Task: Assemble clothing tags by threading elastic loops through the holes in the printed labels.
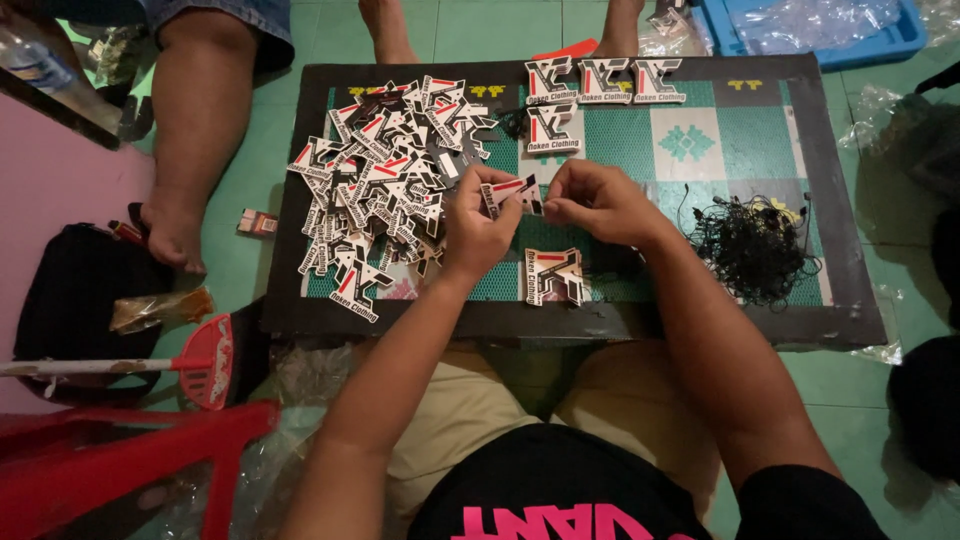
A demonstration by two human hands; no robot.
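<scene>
My left hand (480, 228) pinches a small card tag (510, 193), black, white and red, above a low dark table (300, 310). Close beside it, my right hand (598, 203) has its fingertips closed at the tag's right edge; whether a thin black string is between them I cannot tell. A big heap of the same tags (385, 175) lies left of my hands. One small stack of tags (553, 275) rests just below them. A tangle of black strings (752, 245) sits to the right.
Three tags in a row (604, 82) and a further one (553, 130) lie at the table's far edge. Another person's legs (195, 130) are at the far left. A blue tray (815, 30) with plastic bags, a red stool (130, 455), a dustpan (205, 360).
</scene>
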